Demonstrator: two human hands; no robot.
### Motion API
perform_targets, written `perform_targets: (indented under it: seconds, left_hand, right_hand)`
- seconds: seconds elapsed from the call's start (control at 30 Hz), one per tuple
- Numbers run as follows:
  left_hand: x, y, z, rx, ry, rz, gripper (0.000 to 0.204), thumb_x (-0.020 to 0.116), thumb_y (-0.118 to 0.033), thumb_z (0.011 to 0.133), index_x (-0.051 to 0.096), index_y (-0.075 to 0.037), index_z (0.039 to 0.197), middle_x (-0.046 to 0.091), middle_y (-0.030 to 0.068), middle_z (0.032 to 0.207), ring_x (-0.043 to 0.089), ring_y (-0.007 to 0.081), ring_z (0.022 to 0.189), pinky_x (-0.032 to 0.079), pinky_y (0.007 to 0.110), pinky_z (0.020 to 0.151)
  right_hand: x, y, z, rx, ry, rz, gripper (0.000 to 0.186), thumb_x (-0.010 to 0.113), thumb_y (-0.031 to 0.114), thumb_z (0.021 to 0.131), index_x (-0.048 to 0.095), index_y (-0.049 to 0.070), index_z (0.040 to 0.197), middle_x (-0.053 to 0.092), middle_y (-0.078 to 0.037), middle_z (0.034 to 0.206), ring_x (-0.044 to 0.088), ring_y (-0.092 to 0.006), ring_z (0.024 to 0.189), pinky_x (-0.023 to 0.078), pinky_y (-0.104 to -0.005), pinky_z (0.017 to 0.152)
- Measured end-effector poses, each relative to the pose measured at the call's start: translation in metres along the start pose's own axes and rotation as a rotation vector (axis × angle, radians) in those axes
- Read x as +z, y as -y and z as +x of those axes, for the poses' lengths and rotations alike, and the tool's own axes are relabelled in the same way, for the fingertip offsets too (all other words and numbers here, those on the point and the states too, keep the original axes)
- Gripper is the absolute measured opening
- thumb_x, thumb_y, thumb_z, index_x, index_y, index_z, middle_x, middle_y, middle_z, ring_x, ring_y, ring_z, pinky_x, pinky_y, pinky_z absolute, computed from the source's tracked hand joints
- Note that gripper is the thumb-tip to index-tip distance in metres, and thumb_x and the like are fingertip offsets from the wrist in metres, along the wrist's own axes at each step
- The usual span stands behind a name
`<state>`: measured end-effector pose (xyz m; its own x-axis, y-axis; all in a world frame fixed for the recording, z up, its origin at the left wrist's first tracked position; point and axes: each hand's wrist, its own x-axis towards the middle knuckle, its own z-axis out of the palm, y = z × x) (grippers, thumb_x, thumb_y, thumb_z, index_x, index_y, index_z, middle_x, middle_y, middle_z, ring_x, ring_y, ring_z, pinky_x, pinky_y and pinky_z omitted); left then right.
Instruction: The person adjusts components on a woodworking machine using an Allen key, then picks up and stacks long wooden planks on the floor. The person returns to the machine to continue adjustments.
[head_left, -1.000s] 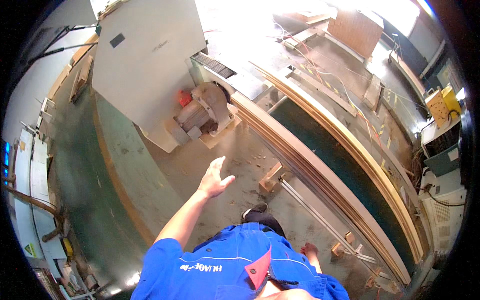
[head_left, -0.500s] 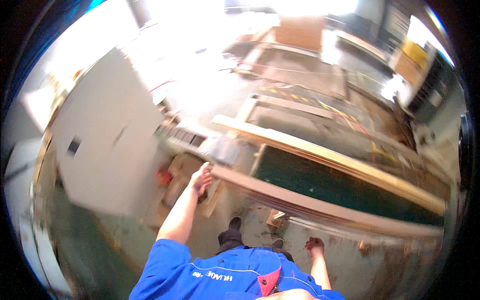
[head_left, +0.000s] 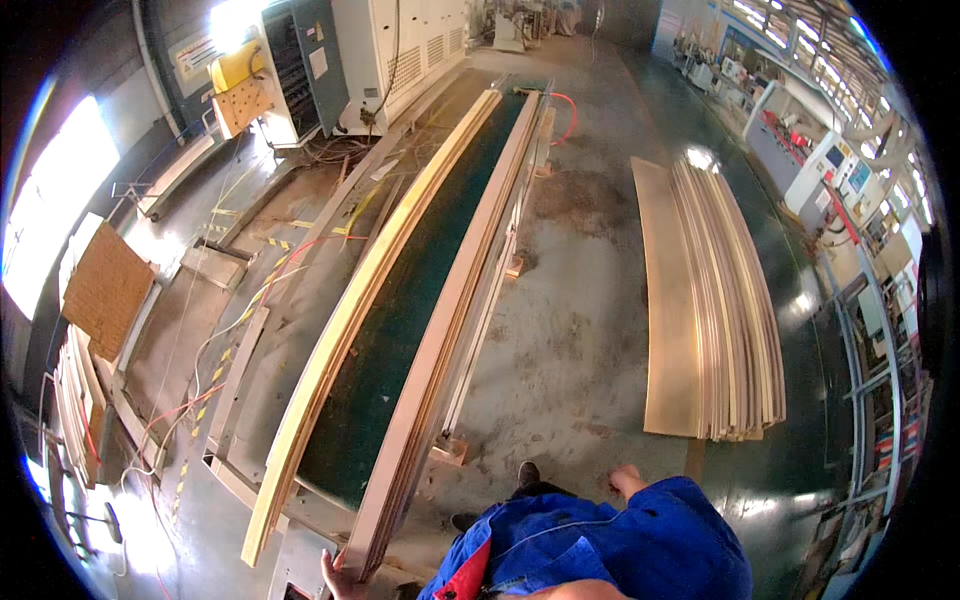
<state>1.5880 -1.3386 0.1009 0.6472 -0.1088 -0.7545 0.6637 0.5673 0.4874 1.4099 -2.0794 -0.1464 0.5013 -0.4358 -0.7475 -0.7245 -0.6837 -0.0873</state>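
At the bottom left my left hand (head_left: 342,578) is at the near end of a long stack of pinkish-brown boards (head_left: 450,325). One finger stretches up along the stack's left side and the others touch its end; the wrist is cut off by the picture's edge. My right hand (head_left: 626,480) hangs beside my body over the floor, loosely open, with no object visible in it. Left of the brown stack lies a long stack of pale yellow strips (head_left: 375,285). A dark green surface (head_left: 385,370) stretches between the two stacks.
A broad pile of long panels (head_left: 715,310) lies on the floor to my right. Machines and a metal rack (head_left: 868,385) line the right side. Red and white hoses (head_left: 285,265) trail over the floor at left. A tall white cabinet (head_left: 400,60) stands at the far end.
My view has swung right, so the long stacks now run away from me and the panel pile has come into view. My left hand remains by the brown stack's end.
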Motion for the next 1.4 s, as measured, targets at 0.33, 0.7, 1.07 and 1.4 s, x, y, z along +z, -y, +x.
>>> perform_targets:
  seconds: [0.33, 0.7, 1.07, 1.4]
  left_hand:
    - [0.041, -0.006, 0.014, -0.106, -0.017, 0.275, 0.059, 0.064, -0.051, 0.095, 0.064, -0.004, 0.131, 0.073, 0.0109, 0.114, 0.071, 0.0293, 0.098, 0.059, 0.046, 0.076]
    - [0.110, -0.045, -0.010, -0.257, 0.561, 0.605, 0.067, 0.075, -0.033, 0.091, 0.054, 0.002, 0.144, 0.070, 0.0127, 0.129, 0.068, 0.0247, 0.114, 0.057, 0.041, 0.096]
    - [0.114, 0.074, -0.029, -0.443, 0.432, 0.753, 0.069, 0.067, -0.050, 0.094, 0.053, -0.007, 0.146, 0.068, 0.0128, 0.130, 0.068, 0.0310, 0.112, 0.055, 0.049, 0.098]
    - [0.214, 0.359, -0.106, -0.465, 0.621, 0.604, 0.073, 0.052, -0.060, 0.099, 0.045, -0.010, 0.152, 0.061, 0.0133, 0.140, 0.061, 0.0326, 0.126, 0.050, 0.048, 0.106]
  right_hand:
    - [0.024, 0.087, -0.008, -0.152, -0.080, 0.426, 0.019, 0.067, 0.024, 0.094, 0.070, 0.006, 0.089, 0.072, -0.008, 0.081, 0.067, -0.0238, 0.063, 0.054, -0.0384, 0.059]
    - [-0.056, 0.181, -0.135, -0.209, -0.098, 0.741, 0.028, 0.074, 0.033, 0.093, 0.073, 0.005, 0.096, 0.075, -0.006, 0.083, 0.069, -0.0154, 0.070, 0.055, -0.0334, 0.065]
    - [-0.001, 0.177, -0.151, -0.515, 0.189, 0.581, 0.046, 0.067, 0.052, 0.095, 0.068, 0.006, 0.101, 0.070, -0.005, 0.082, 0.064, -0.0151, 0.074, 0.053, -0.0358, 0.073]
    - [0.020, 0.057, -0.283, -0.802, 0.441, 1.187, 0.091, 0.073, 0.067, 0.088, 0.047, 0.003, 0.147, 0.065, -0.012, 0.130, 0.060, -0.0217, 0.119, 0.048, -0.0353, 0.101]
